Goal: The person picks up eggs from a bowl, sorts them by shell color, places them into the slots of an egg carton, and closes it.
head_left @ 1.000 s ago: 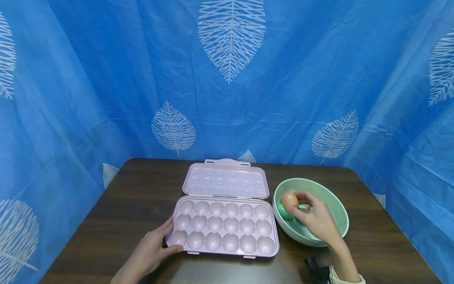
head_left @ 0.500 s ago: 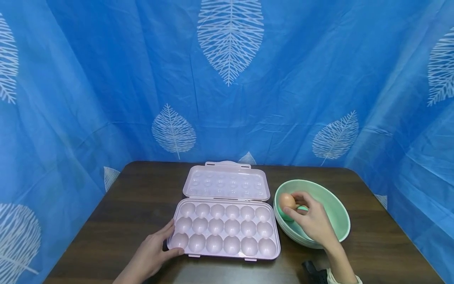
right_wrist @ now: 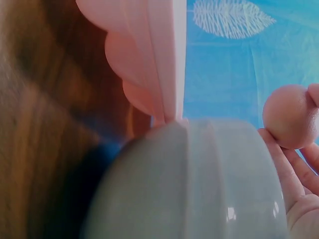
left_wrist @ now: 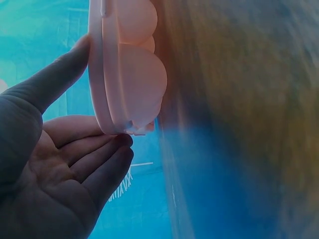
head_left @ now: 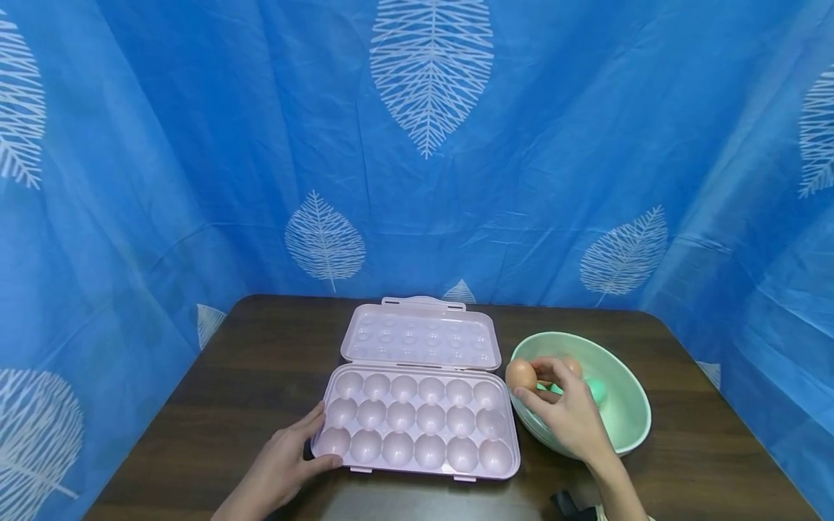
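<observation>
In the head view, my right hand pinches a brown egg between thumb and fingers at the near-left rim of the green bowl. The right wrist view shows this egg above the bowl's rim. Inside the bowl lie another brown egg and a green egg; my hand partly hides the contents. My left hand holds the front left corner of the pale pink egg tray, thumb at the rim and fingers along the side. Its round cups hold no eggs.
The tray's hinged lid lies folded back behind it. Bowl and tray stand close together on the dark wooden table. A blue curtain with white leaves hangs behind and around the table. A black strap device shows near my right wrist.
My right hand has brought the brown egg left from over the bowl to its rim. More eggs in the bowl now show. The left hand keeps its hold on the tray.
</observation>
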### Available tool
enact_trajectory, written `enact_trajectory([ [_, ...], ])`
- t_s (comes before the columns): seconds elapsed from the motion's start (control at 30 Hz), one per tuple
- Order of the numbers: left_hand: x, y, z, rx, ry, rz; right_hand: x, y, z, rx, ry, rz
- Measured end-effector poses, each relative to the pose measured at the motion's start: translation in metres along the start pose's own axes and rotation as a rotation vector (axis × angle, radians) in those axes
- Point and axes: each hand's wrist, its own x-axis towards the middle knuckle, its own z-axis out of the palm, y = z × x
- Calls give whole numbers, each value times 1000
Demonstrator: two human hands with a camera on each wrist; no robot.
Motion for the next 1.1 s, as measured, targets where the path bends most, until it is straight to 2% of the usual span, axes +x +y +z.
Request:
enact_trajectory([
  [0.2, 0, 0, 0, -4, -12, -8, -2, -4, 12, 50, -42, -5],
  [0.37, -2, -2, 0, -3, 17, 47, -2, -7, 24, 79, -68, -48],
  [0.43, -1, -2, 0, 1, 30, 55, -1, -18, 27, 82, -79, -61],
  [0.6, 1, 0, 0, 10, 1, 8, 0, -29, 39, 117, -90, -73],
  [0.7, 1, 0, 0, 13, -6, 1, 1, -17, 49, 132, -74, -98],
  [0.77, 1, -1, 0, 14, -1, 7, 1, -19, 53, 123, -61, -112],
  [0.93, 2, 0, 1, 10, 7, 2, 0, -42, 57, 79, -28, -147],
  [1.1, 2, 1, 1, 17, 14, -2, -2, -65, 59, 63, -52, -117],
])
